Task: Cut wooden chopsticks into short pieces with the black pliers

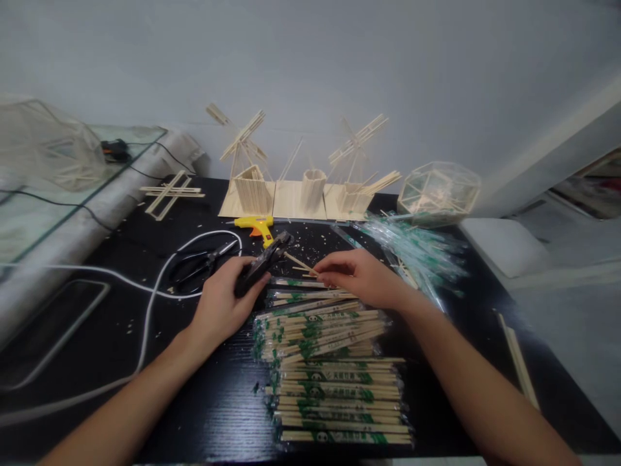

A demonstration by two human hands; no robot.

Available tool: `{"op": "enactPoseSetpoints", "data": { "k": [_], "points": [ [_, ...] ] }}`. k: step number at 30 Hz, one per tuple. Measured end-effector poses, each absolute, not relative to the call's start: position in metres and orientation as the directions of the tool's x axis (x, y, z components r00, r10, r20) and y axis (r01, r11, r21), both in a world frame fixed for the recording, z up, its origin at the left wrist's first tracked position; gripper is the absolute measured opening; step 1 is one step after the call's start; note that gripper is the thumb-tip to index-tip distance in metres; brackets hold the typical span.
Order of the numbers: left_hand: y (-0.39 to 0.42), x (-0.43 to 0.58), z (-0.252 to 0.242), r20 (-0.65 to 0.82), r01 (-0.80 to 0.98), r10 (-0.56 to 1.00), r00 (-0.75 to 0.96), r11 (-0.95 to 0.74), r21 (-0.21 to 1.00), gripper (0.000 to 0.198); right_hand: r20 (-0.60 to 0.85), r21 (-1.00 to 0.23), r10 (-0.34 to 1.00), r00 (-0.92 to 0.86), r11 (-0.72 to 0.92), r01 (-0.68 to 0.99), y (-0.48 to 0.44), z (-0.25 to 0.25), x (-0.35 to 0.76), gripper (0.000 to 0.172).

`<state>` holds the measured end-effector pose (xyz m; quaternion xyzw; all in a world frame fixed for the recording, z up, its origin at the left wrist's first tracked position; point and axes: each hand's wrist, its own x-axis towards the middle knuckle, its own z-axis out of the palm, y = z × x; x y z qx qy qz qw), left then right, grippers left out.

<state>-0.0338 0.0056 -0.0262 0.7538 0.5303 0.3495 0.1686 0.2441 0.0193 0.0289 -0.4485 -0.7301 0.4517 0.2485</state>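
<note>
My left hand (226, 294) is wrapped round dark-handled pliers (262, 264), their jaws pointing up and to the right. Between the fingertips of my right hand (361, 275) is a thin wooden stick (301, 262), its far end close to the plier jaws; whether the jaws touch it I cannot tell. Below both hands lies a pile of chopsticks in clear and green wrappers (334, 391). Just beyond the pliers rests a yellow glue gun (257, 224). Scissors with black handles (198, 262) lie left of my left hand.
Stick-built windmill models (255, 191) stand along the back on wooden bases. A stick cross (172, 193) lies at back left. Torn wrappers (412, 249) and a faceted stick frame (439, 191) are at right. A white cable (150, 310) loops across the left side.
</note>
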Motion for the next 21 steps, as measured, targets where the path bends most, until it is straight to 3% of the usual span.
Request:
{"op": "enactPoseSetpoints", "data": {
  "k": [15, 21],
  "points": [
    [0.004, -0.031, -0.022, 0.253, 0.704, 0.947, 0.197, -0.316, 0.635, 0.026, -0.051, -0.910, 0.880, -0.473, 0.155, 0.385, 0.015, 0.029, 0.238, 0.011],
    [-0.001, -0.027, -0.025, 0.246, 0.696, 0.937, 0.250, -0.350, 0.627, 0.021, 0.022, -0.976, 0.938, -0.346, 0.095, 0.195, -0.005, 0.030, 0.210, 0.017]
  ]
}}
